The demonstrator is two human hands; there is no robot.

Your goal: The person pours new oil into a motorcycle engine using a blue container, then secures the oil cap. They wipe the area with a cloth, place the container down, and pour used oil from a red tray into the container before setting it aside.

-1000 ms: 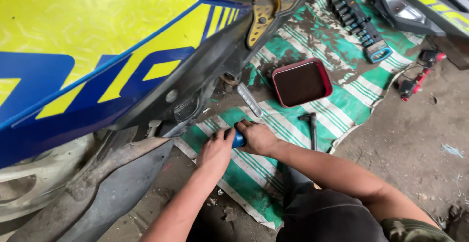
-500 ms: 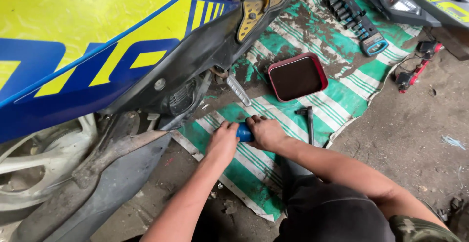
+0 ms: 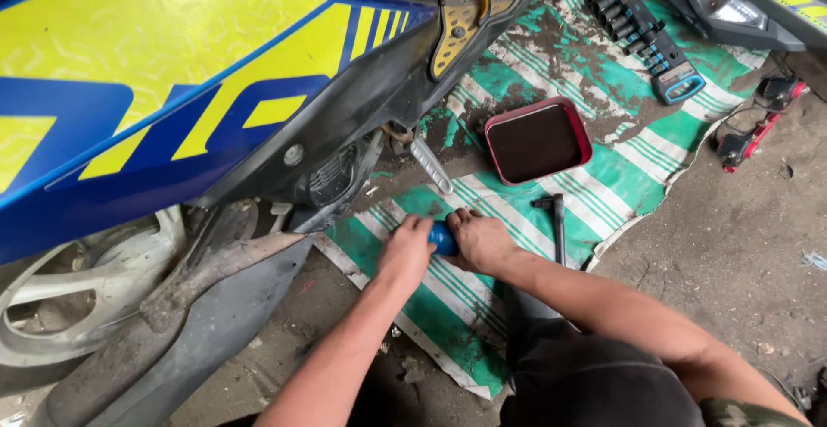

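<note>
Floor: a bare, dirty concrete floor (image 3: 741, 255) ran along the right and bottom, gritty with scattered bits of debris.
Motorcycle: a blue and yellow motorcycle body (image 3: 172, 91) filled the upper left, with its white wheel (image 3: 60, 306) and a grey exhaust pipe (image 3: 172, 341) low at the left.
Mat: a green and white striped woven mat (image 3: 620, 168), stained dark with grime, lay on the floor beside the motorcycle and carried the tools.
Headlight part: a detached headlight panel (image 3: 732, 5) rested at the top right edge of the mat.
Tray: a red-rimmed square tray (image 3: 537, 141) sat on the mat, above the hands.
Socket set: a rail of dark sockets (image 3: 642, 35) lay near the top of the mat, well apart from the tray.
Cabled tool: a red and black tool (image 3: 758, 121) with a cable lay on the floor just off the mat's right edge.
Wrench: a dark T-shaped wrench (image 3: 556, 216) lay on the mat just right of the hands.
Left hand: the left hand (image 3: 405, 255) had its fingers closed on the blue handle (image 3: 443, 239).
Right hand: the right hand (image 3: 482, 242) had its fingers wrapped on the same handle from the other side.
Blue handle: it was low over the mat, between both hands, just below the motorcycle's footpeg (image 3: 431, 166).
</note>
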